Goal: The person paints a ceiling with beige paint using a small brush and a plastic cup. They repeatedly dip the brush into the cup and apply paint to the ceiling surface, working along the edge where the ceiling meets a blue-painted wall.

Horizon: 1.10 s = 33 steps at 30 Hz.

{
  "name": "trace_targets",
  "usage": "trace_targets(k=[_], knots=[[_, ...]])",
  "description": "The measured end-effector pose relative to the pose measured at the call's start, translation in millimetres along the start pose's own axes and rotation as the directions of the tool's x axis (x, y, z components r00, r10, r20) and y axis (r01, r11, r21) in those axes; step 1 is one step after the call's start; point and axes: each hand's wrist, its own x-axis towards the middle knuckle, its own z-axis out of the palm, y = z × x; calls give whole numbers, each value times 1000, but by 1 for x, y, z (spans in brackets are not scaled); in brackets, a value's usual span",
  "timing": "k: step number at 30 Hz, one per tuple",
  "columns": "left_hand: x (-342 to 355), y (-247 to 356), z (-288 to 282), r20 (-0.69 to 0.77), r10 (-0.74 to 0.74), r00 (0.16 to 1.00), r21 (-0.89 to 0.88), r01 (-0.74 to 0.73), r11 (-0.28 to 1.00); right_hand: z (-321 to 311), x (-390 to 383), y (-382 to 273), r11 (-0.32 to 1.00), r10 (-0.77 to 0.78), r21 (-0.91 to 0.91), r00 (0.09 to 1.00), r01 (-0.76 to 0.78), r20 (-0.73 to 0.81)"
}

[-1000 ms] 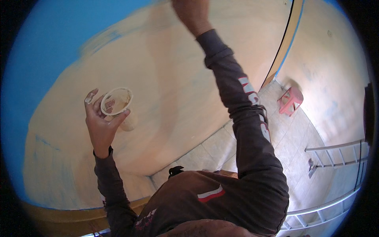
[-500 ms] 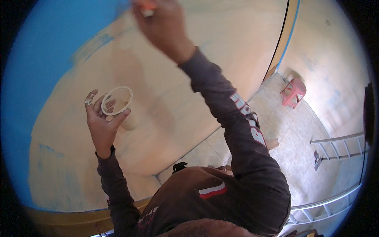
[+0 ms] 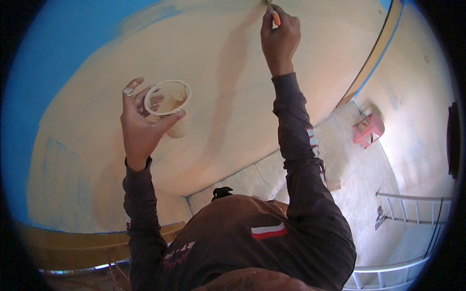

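My left hand (image 3: 138, 123) grips a pale plastic container (image 3: 172, 102) by its rim, with creamy beige paint inside and white smears on my fingers. My right hand (image 3: 280, 43) is raised high against the wall, closed on a brush with an orange handle (image 3: 276, 19), whose tip touches or nearly touches the beige-painted wall (image 3: 208, 77). Most of the bristles are hard to make out. Blue paint (image 3: 53, 58) covers the upper left of the wall, with streaky edges where it meets the beige.
A pink plastic stool (image 3: 370, 128) stands on the tiled floor (image 3: 255, 174) against the right wall. An aluminium ladder (image 3: 407, 206) is at the lower right. A wooden strip (image 3: 369, 63) runs vertically near the corner, and a yellowish band (image 3: 63, 247) crosses the lower left.
My right hand has swung from upper centre, where it was blurred half a second ago, rightward to its present high spot. My left hand with the container sits higher and further right in view.
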Motion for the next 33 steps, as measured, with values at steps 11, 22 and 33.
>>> trace_targets(k=[11,22,33], knots=[[-9,-5,13,-90,-41,995,31,44,999,-3,-24,-143,887,-181,439,982,141,51],[-3,-24,16,-175,-67,982,89,83,993,28,-23,-175,682,-208,722,977,118,37],[11,-19,12,-162,12,987,106,5,994,56,22,12,515,-39,824,954,-236,298]])
